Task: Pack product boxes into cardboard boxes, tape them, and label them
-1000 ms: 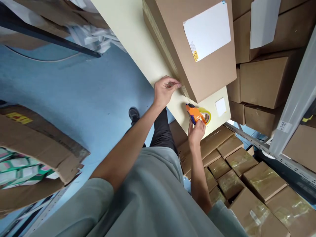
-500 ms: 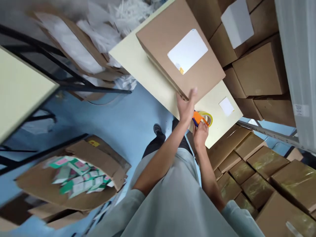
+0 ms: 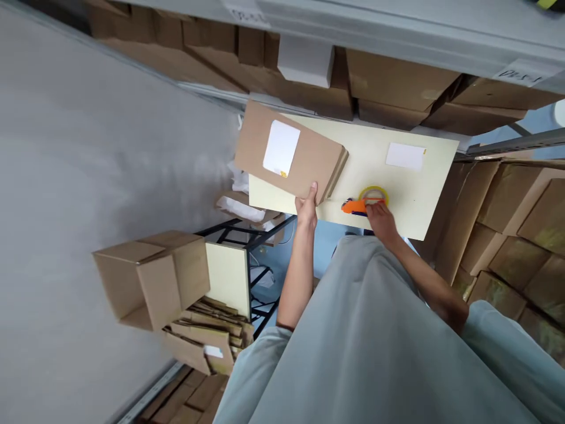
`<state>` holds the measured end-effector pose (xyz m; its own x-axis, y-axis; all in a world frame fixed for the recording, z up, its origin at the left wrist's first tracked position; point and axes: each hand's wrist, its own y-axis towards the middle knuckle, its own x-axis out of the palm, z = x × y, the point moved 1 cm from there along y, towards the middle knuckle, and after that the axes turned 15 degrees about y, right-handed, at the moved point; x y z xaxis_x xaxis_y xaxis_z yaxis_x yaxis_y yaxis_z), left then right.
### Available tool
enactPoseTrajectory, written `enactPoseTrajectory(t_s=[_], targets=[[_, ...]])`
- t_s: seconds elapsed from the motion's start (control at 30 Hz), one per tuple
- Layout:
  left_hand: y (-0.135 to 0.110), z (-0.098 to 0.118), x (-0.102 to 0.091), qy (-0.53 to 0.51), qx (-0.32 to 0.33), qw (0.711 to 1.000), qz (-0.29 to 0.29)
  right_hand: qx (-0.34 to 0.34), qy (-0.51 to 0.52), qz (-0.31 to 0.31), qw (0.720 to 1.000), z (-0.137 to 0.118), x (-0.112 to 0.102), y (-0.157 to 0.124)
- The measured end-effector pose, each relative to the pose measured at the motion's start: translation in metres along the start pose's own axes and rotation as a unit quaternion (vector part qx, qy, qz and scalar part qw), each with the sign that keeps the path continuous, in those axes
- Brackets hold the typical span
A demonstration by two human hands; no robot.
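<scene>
A flat cardboard box (image 3: 309,162) with a white label (image 3: 281,148) lies on the pale yellow table (image 3: 415,194). My left hand (image 3: 306,209) grips the box's near edge, thumb on top. My right hand (image 3: 380,217) is closed round the handle of an orange tape dispenser (image 3: 355,206) with a yellowish tape roll (image 3: 374,194), resting on the table just right of the box.
A loose white label (image 3: 405,156) lies on the table's far right. Stacked cardboard boxes (image 3: 397,76) fill shelving behind and to the right (image 3: 516,218). An open carton (image 3: 152,277) and flattened cartons (image 3: 207,335) sit at left by a second small table (image 3: 228,278).
The camera has swung round strongly. My left hand moved from the box's side to gripping its near edge. My right hand stays on the tape dispenser.
</scene>
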<state>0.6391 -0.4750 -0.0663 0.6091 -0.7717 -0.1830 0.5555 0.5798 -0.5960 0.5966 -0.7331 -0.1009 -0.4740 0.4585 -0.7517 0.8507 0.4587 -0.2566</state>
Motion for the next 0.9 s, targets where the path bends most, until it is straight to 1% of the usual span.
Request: enactPoseTrajectory(t_s=[0.07,0.1,0.13,0.2,0.3,0.37,0.43,0.47,0.53,0.6,0.67,0.73,0.83,0.9], targets=[[-0.003,0.000,0.002,0.001,-0.021,1.000,0.013,0.019,-0.018,0.018,0.999,0.030,-0.028,0.004],[-0.003,0.000,0.002,0.000,-0.029,0.999,0.017,0.032,-0.029,0.024,0.999,0.044,-0.041,0.011],[-0.004,0.000,0.002,-0.001,-0.033,0.999,0.018,0.042,-0.037,0.031,0.998,0.056,-0.052,0.023],[-0.003,0.000,0.001,0.001,-0.035,0.999,0.015,0.036,-0.027,0.050,0.998,0.070,-0.066,0.059],[-0.001,-0.002,-0.002,0.000,-0.035,0.999,0.010,-0.016,0.056,0.071,0.996,0.073,-0.074,0.133],[0.001,-0.005,-0.003,-0.007,-0.037,0.999,0.009,-0.041,0.102,0.061,0.992,0.070,-0.074,0.176],[0.004,-0.009,-0.005,-0.010,-0.035,0.999,0.005,-0.061,0.112,0.046,0.991,0.067,-0.077,0.200],[0.005,-0.011,-0.006,-0.009,-0.032,0.999,0.002,-0.067,0.100,0.034,0.992,0.065,-0.080,0.203],[0.010,-0.015,-0.012,-0.004,-0.024,1.000,-0.005,-0.072,0.036,-0.002,0.997,0.062,-0.086,0.195],[0.015,-0.016,-0.022,0.004,-0.017,1.000,-0.014,-0.070,-0.063,-0.048,0.994,0.057,-0.092,0.173],[0.019,-0.016,-0.039,0.012,-0.010,1.000,-0.026,-0.073,-0.143,-0.087,0.983,0.048,-0.093,0.146],[0.023,-0.015,-0.061,0.021,-0.003,0.999,-0.041,-0.075,-0.173,-0.108,0.976,0.035,-0.086,0.120],[0.027,-0.015,-0.095,0.029,0.010,0.998,-0.052,-0.084,-0.175,-0.127,0.973,0.018,-0.068,0.090],[0.029,-0.017,-0.108,0.030,0.024,0.998,-0.055,-0.099,-0.182,-0.139,0.968,0.015,-0.060,0.076]])
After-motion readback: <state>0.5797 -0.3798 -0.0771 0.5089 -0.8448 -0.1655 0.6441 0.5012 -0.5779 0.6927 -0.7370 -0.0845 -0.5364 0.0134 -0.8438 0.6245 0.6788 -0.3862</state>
